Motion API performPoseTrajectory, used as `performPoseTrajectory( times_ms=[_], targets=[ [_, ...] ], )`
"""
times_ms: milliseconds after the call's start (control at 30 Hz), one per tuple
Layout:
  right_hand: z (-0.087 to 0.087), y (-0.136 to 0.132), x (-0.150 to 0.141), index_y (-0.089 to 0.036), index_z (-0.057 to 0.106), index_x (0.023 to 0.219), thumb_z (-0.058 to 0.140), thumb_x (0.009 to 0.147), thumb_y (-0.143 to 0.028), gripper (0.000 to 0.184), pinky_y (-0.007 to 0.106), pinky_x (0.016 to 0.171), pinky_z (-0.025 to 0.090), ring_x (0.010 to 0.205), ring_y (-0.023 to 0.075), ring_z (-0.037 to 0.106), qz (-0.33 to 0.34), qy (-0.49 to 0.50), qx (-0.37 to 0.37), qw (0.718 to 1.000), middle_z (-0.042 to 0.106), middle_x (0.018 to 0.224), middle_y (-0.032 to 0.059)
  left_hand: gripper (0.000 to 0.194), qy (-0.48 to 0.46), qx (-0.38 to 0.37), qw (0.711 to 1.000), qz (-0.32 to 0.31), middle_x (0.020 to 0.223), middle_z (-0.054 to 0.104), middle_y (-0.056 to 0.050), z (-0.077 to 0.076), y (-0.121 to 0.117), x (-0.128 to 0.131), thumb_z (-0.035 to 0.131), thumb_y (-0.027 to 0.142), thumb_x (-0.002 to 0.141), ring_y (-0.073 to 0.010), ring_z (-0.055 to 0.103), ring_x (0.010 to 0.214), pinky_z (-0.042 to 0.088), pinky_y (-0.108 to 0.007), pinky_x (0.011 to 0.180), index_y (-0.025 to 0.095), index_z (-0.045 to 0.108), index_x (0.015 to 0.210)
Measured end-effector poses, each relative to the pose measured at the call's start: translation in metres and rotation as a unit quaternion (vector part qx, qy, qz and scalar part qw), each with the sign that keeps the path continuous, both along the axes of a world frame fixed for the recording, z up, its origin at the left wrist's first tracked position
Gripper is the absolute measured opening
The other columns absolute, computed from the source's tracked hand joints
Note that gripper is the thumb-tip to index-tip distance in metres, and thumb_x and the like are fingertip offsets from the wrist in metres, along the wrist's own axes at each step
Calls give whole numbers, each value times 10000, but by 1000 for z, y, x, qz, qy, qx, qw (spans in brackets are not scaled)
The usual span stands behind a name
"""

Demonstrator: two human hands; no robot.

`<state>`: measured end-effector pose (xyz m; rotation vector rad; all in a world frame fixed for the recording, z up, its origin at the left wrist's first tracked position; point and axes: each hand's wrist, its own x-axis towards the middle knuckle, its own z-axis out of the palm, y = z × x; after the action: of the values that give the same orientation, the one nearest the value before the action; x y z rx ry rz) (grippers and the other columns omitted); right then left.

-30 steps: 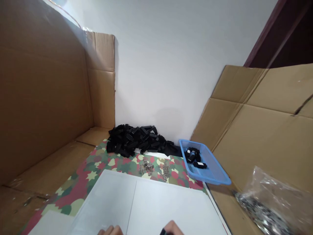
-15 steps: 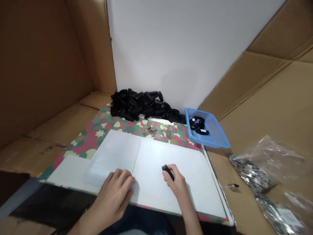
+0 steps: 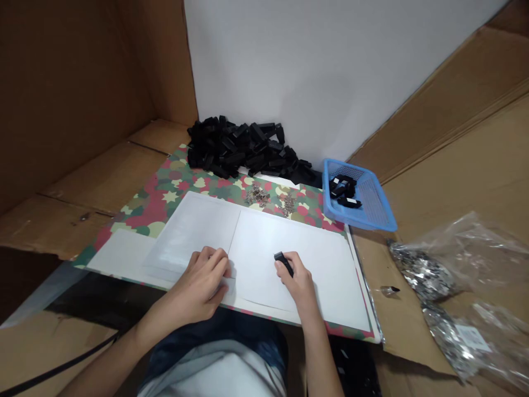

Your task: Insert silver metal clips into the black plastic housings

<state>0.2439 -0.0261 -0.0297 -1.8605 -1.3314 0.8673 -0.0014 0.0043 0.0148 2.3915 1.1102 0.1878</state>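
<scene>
My right hand (image 3: 298, 278) rests on the white sheets (image 3: 264, 248) and grips a small black plastic piece (image 3: 283, 261) between thumb and fingers. My left hand (image 3: 202, 284) lies on the near edge of the sheets with its fingers curled under, and I cannot see anything in it. A heap of the same black pieces (image 3: 242, 151) lies at the back against the white wall. Two little piles of small metal parts (image 3: 257, 195) sit on the camouflage mat (image 3: 165, 193) in front of the heap.
A blue plastic basket (image 3: 372, 212) at the back right holds a few black pieces. Clear bags of small metal parts (image 3: 442, 281) lie on cardboard at the right. Brown cardboard walls (image 3: 74, 94) rise at the left and right.
The view has tilted down from the wall to the work surface. Both hands have come into full view and sit a little farther onto the white sheets.
</scene>
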Motion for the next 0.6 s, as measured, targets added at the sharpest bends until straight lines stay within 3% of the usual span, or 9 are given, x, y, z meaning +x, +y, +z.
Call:
performPoseTrajectory(
  times_ms=[200, 333, 400, 467, 533, 600],
  targets=[
    [1, 2, 0, -250, 560, 799, 625, 739, -449, 217, 284, 611, 436, 634, 180, 565, -25, 62, 27, 997, 599, 686, -7, 168, -25, 12, 1000, -3, 909, 515, -44, -4, -3, -4, 400, 37, 829, -260, 442, 918, 338, -392, 771, 198, 450, 818],
    [10, -1, 0, -236, 554, 834, 570, 791, -521, 288, 250, 525, 417, 537, 142, 530, -37, 107, 43, 993, 590, 635, -22, 104, -148, -64, 987, 24, 905, 510, -23, -3, -2, -15, 458, 120, 884, -225, 455, 889, 341, -373, 800, 209, 461, 829],
    [20, -5, -7, -226, 539, 867, 441, 855, -608, 394, 228, 471, 389, 470, 118, 493, -62, 186, 68, 978, 587, 598, -28, 79, -256, -146, 955, 30, 915, 494, -16, 1, -4, -17, 491, 219, 918, -207, 469, 891, 353, -349, 818, 217, 472, 842],
    [32, -9, -22, -210, 538, 853, 366, 860, -696, 516, 208, 419, 343, 397, 95, 438, -77, 319, 84, 941, 577, 535, -32, 127, -361, -223, 905, 38, 902, 476, -8, 6, -8, -14, 522, 304, 924, -185, 477, 867, 363, -307, 788, 221, 488, 834],
    [42, -11, -43, -193, 550, 810, 415, 822, -746, 569, 193, 393, 311, 355, 76, 401, -68, 427, 65, 900, 559, 476, -36, 180, -438, -271, 855, 57, 857, 473, 1, 10, -15, -3, 567, 359, 905, -166, 473, 813, 360, -271, 727, 219, 511, 808],
    [48, -12, -64, -183, 570, 812, 451, 818, -743, 572, 183, 405, 327, 363, 70, 416, -76, 470, 57, 878, 565, 477, -36, 205, -490, -292, 815, 97, 792, 484, 11, 12, -22, 12, 609, 379, 886, -146, 465, 747, 353, -249, 672, 215, 535, 788]
  ],
)
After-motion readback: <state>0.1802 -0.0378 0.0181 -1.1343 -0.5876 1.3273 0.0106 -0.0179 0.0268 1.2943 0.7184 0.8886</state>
